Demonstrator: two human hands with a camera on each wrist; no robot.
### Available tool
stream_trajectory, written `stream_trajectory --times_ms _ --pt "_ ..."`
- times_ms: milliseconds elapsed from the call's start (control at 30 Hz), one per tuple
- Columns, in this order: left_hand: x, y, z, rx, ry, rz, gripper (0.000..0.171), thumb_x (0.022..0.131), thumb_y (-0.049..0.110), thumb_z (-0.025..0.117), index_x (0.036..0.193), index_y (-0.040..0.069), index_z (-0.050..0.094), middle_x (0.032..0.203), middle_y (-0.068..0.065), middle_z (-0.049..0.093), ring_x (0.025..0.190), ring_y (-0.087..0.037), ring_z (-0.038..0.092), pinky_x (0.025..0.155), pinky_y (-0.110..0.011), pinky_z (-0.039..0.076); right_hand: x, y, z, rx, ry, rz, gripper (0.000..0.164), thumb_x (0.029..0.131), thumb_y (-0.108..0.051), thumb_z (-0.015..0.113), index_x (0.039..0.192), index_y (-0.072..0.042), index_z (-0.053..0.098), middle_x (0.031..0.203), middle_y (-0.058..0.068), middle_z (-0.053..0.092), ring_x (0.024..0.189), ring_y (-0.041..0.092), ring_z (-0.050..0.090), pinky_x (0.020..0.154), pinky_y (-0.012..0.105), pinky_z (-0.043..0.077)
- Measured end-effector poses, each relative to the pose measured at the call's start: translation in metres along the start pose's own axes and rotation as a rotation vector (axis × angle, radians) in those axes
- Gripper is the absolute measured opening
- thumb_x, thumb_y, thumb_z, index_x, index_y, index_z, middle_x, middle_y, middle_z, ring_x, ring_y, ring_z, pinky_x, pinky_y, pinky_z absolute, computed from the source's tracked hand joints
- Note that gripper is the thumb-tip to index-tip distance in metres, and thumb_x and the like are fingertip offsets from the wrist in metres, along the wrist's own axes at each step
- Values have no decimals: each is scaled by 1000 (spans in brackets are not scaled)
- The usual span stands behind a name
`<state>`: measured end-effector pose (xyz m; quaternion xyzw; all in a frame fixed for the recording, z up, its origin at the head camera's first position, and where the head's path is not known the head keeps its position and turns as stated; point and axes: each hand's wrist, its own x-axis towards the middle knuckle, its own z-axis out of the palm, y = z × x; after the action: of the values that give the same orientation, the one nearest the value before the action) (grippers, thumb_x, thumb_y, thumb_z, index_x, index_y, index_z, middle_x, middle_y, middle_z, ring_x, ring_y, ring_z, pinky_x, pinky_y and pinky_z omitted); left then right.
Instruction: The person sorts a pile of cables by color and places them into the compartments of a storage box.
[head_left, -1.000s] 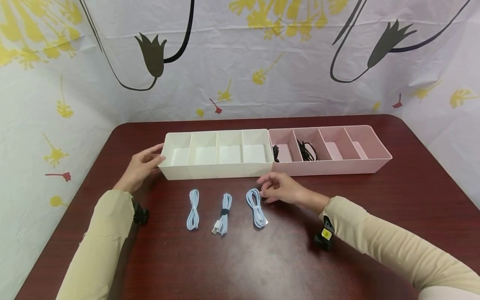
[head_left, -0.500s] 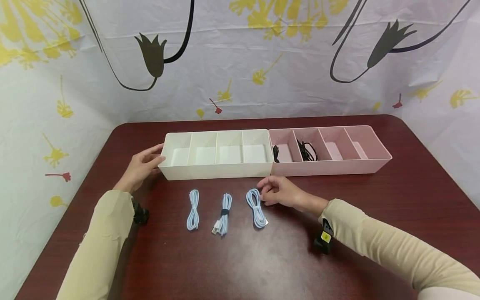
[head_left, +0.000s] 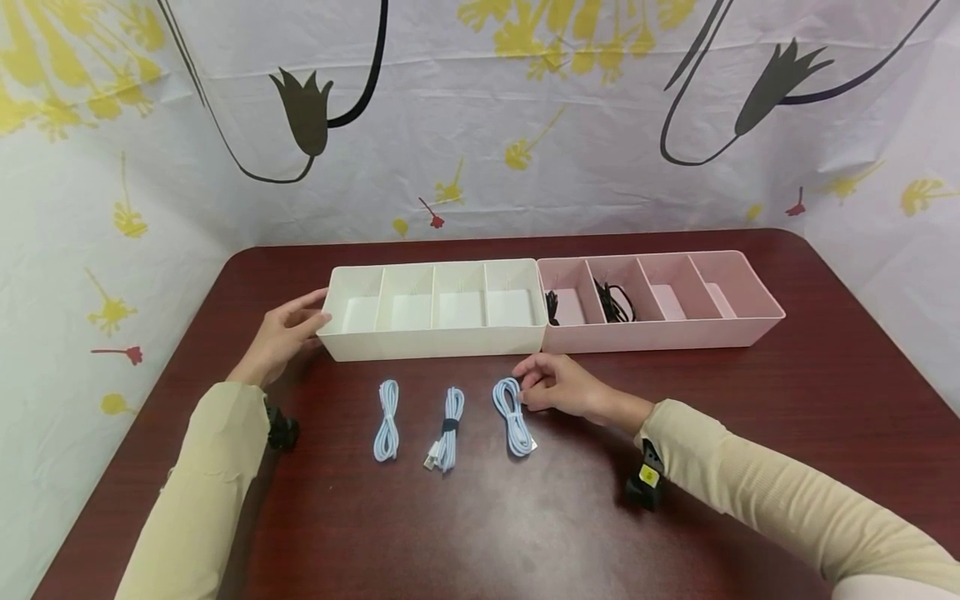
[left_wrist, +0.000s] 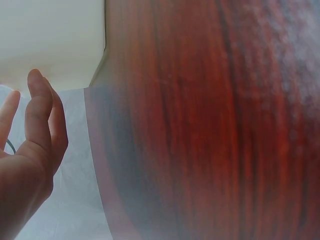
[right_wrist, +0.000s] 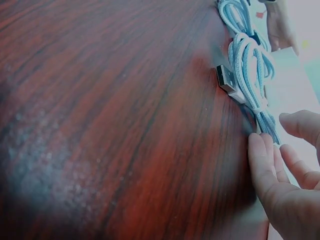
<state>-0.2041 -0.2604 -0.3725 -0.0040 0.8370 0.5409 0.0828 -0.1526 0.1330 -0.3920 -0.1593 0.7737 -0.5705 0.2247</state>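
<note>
1. Head view: your left hand (head_left: 273, 337) is at the left end of the white box (head_left: 431, 343), its fingertips touching the end rather than gripping it. Your right hand (head_left: 566, 387) is released, fingers loosely bent, right beside the right blue cable (head_left: 517, 432). That coil lies on the table (head_left: 450, 542) in front of the white box; the middle blue cable (head_left: 447, 446), with its dark strap (head_left: 450, 425), and the left blue cable (head_left: 386, 421) lie to its left. The pink box (head_left: 652, 336) stands against the white one, with black cables (head_left: 606, 302) in its two leftmost compartments.
2. Left wrist view: your fingers reach up to the white box's wall, uncurled.
3. Right wrist view: your fingertips are at the right blue cable's end; you cannot tell whether they touch. Its USB plug (right_wrist: 226, 79) sticks out beside the coil.
</note>
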Motion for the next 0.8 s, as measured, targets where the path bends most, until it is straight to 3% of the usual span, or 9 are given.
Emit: stream_trajectory --times_ms 433,800 --pt "-1 0 0 0 -8 -1 62 86 40 53 139 19 31 126 -17 42 104 -23 46 86 -37 44 1 1 6 -1 22 -7 34 75 2 63 105 10 51 80 7 53 64 11 52 52 22 45" --pt "-1 1 0 -4 -7 4 61 86 40 53 139 19 30 127 -17 41 105 -24 46 87 -40 43 1 -1 7 -21 26 -19 32 76 1 63 104 10 51 79 8 54 63 12 53 54 26 48"
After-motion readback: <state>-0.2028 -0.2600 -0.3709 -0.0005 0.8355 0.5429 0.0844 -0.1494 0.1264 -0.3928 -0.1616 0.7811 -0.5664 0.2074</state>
